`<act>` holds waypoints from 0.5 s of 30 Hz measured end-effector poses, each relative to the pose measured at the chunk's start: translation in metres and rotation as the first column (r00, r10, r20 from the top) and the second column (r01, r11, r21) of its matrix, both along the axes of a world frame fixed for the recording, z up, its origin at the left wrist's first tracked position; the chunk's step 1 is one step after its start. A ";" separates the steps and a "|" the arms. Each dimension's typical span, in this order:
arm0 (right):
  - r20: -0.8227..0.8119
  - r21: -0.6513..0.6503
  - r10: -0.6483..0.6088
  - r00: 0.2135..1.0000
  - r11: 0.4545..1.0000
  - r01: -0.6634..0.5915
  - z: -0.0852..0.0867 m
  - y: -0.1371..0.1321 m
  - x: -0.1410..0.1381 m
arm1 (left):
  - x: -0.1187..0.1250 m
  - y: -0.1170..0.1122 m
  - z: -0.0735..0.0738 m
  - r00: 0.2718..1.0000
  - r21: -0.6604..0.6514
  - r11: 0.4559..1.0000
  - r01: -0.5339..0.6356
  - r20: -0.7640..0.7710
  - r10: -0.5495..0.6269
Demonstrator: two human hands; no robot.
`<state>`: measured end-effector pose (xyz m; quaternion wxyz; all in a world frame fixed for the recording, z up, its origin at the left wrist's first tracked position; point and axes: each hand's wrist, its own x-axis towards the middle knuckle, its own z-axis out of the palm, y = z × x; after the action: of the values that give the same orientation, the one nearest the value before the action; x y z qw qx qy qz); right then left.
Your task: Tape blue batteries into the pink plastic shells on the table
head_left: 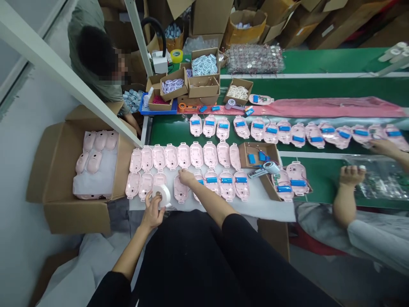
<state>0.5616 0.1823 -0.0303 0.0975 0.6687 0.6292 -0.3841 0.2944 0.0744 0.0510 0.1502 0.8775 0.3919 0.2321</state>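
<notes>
A roll of white tape [165, 196] is gripped in my left hand [152, 212], just above the near row of pink plastic shells. My right hand [188, 178] has its fingers closed over the top end of one pink shell [180, 192]; anything between the fingertips is too small to make out. To the right of that hand, several shells hold a blue battery [211, 180], while bare shells [146, 184] lie on the left. Behind them runs another row of bare pink shells [183, 154]. All these shells rest on a white sheet [268, 209].
An open carton [76, 215] with pink shells stands at left. Shells with batteries [257, 128] line the green bench [169, 132]. A small cardboard box [258, 149] holds blue batteries. Co-workers' hands [351, 175] are at right; another person [92, 55] is behind the post.
</notes>
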 end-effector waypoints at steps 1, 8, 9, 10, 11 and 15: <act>-0.001 0.024 -0.002 1.000 1.000 0.002 0.001 -0.004 -0.001 | -0.002 -0.001 0.000 1.000 -0.002 1.000 -0.014 -0.001 0.014; -0.027 0.175 0.113 0.993 0.979 -0.106 0.008 -0.019 -0.019 | -0.015 -0.009 0.003 0.993 0.034 0.994 -0.108 0.040 0.107; -0.022 0.174 0.138 0.990 0.976 -0.132 0.009 -0.018 -0.023 | -0.017 -0.011 0.003 0.992 0.042 0.992 -0.120 0.049 0.118; -0.015 0.169 0.158 0.987 0.974 -0.153 0.009 -0.016 -0.028 | -0.020 -0.012 0.003 0.990 0.049 0.990 -0.134 0.058 0.131; -0.008 0.161 0.174 0.985 0.972 -0.170 0.008 -0.014 -0.033 | -0.022 -0.013 0.002 0.987 0.054 0.987 -0.150 0.064 0.146; 0.026 0.136 0.210 0.977 0.968 -0.212 0.005 -0.011 -0.049 | -0.035 -0.018 -0.002 0.979 0.062 0.978 -0.198 0.055 0.195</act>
<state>0.5130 0.1716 -0.0250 0.0949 0.6053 0.7212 -0.3233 0.2597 0.0561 0.0491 0.1064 0.8332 0.4648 0.2800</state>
